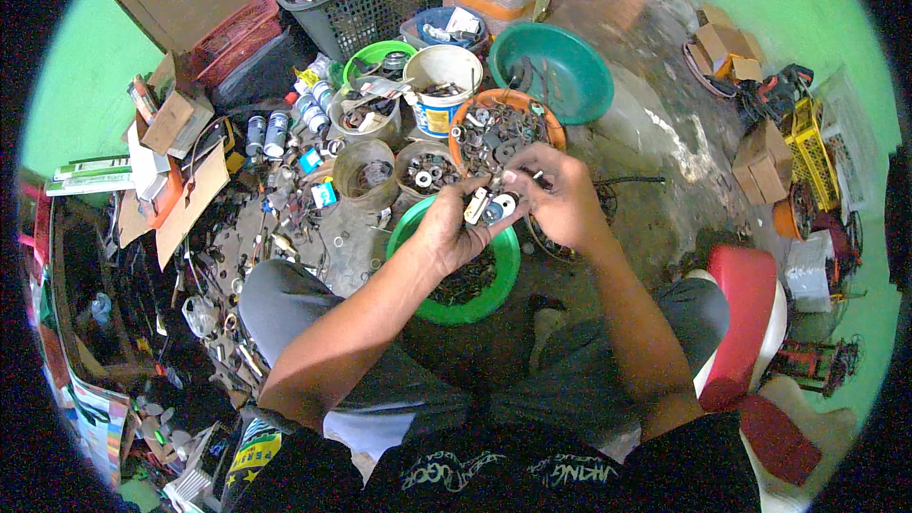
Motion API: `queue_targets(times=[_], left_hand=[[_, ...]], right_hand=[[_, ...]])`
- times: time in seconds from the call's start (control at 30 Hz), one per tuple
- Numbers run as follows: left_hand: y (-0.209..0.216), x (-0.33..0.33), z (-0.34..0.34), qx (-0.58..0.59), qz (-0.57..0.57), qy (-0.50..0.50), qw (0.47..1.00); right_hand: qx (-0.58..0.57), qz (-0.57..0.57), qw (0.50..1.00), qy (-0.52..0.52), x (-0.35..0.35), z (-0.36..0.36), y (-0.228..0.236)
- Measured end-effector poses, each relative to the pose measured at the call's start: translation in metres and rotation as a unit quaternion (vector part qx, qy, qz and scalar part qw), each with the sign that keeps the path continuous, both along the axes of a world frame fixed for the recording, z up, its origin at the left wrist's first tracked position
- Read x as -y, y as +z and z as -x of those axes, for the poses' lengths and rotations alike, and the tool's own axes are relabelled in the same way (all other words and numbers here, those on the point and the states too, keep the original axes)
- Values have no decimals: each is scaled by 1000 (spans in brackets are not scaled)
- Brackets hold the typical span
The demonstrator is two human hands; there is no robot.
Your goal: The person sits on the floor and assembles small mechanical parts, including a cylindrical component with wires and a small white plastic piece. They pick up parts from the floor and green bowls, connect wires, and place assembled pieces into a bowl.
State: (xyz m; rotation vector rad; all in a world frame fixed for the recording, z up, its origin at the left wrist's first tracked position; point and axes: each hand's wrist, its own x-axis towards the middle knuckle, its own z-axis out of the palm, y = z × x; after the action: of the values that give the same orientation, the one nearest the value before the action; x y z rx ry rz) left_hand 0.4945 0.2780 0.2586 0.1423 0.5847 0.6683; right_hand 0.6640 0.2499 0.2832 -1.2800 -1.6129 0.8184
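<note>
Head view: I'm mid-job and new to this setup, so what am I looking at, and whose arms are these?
There is no machine: these are a person's bare arms. A wide fisheye camera on the head looks down, so edges bend and the picture's left is the person's left.

The left hand holds small parts, including a white ring-shaped one. The right hand is close beside them; whether it pinches a piece is too small to tell.

Below is a green basin. Farther out on the floor stand an orange basin full of small parts, a white bucket and a teal basin.
</note>
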Motion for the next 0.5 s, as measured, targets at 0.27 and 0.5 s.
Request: queue_targets(times=[0.27,0.5], left_hand=[[7,0,24,0,-10,53,999],[26,9,65,-38,-17,191,981]], right_hand=[[-251,155,955,-11,-4,-4,2],[-198,177,960,83,12,18,24]])
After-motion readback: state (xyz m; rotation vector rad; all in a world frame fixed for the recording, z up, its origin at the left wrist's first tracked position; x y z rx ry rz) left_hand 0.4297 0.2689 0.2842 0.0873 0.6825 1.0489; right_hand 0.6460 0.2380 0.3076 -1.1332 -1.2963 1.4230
